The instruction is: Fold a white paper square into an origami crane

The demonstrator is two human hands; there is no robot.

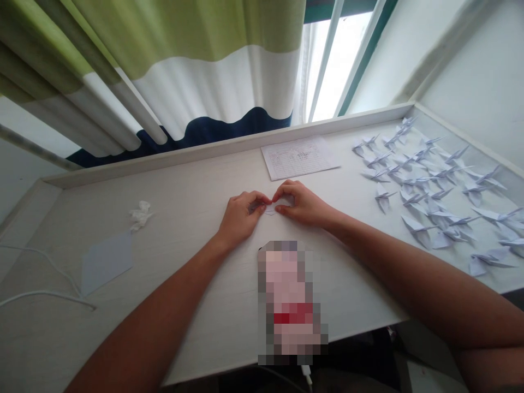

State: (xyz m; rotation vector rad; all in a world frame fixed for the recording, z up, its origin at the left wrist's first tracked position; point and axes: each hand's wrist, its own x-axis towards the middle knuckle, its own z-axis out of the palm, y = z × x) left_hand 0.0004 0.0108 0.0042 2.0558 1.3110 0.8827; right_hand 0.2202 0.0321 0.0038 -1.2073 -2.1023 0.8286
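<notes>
Both hands rest on the white desk near its middle, fingertips meeting. My left hand and my right hand pinch a small folded piece of pale paper between them; most of it is hidden under the fingers. To the right lie several folded paper cranes, spread over the desk's right side.
A printed sheet lies behind the hands. A blurred phone-like object sits at the near edge. At the left are a crumpled paper scrap, a blank paper square and a white cable. Curtain and window stand behind.
</notes>
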